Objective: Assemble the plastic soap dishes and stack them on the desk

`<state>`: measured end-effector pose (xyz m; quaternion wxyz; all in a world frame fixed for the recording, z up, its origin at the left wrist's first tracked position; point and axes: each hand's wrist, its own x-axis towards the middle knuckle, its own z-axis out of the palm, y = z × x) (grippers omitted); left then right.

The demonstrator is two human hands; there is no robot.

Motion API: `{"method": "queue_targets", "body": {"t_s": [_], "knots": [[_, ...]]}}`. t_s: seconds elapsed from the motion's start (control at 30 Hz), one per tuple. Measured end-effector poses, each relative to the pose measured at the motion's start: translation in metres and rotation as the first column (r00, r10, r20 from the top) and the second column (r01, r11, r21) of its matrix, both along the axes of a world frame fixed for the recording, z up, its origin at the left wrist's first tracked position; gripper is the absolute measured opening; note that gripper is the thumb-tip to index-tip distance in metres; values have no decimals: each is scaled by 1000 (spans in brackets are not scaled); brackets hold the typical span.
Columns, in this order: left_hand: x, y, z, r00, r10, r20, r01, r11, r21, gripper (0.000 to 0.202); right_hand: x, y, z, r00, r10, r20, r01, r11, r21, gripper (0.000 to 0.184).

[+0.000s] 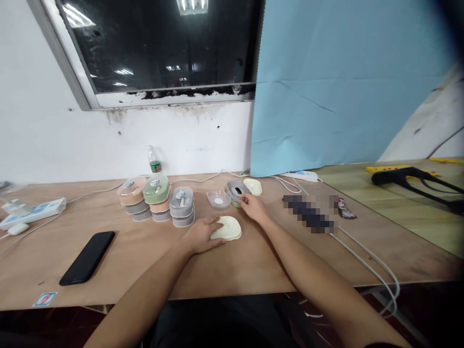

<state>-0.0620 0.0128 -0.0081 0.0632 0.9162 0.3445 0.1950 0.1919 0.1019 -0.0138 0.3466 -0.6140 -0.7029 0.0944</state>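
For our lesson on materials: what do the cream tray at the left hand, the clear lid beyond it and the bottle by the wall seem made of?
Cream tray: probably satin plastic; evenly coloured, with a smooth rim.
Clear lid: likely glossy plastic; see-through, with highlights.
Bottle: clear, smooth plastic or glass; the wall shows through.

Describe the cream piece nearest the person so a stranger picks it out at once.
On the brown table, find the person's left hand. It touches a shallow, rounded cream piece. Unlike the other cream piece, just beyond the right hand, this one lies closer to the person.
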Motion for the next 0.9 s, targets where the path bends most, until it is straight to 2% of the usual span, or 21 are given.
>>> {"method": "queue_targets", "body": {"t_s": [0.27, 0.4, 0.47, 0.53, 0.63, 0.73, 0.8, 0.9], "knots": [[-1, 0, 2, 1000, 19, 7, -19, 999, -32, 60, 0, -1, 2, 997, -23, -70, 25, 999, 26, 17], [-1, -2, 7, 993, 51, 111, -47, 998, -42, 63, 0, -5, 10, 985, -83, -152, 106, 983, 149, 34], [-1, -3, 10, 978, 82, 192, -82, 997, -9, 66, -1, -11, 16, 979, -59, -193, 100, 972, 213, 38], [-1, -3, 12, 953, 121, 277, -135, 990, 29, 71, -3, -18, 21, 971, 15, -240, 48, 967, 252, 38], [-2, -3, 11, 894, 169, 414, -223, 971, 86, 78, -8, -30, 27, 939, 219, -267, -144, 951, 274, 39], [-4, 0, 9, 827, 192, 528, -318, 935, 159, 79, -13, -39, 29, 878, 422, -226, -354, 890, 288, 34], [-6, 1, 8, 799, 207, 564, -368, 911, 188, 76, -15, -44, 30, 878, 449, -165, -384, 868, 315, 30], [-7, 0, 9, 815, 223, 535, -364, 915, 174, 67, -16, -47, 33, 918, 388, -76, -338, 870, 359, 31]]}}
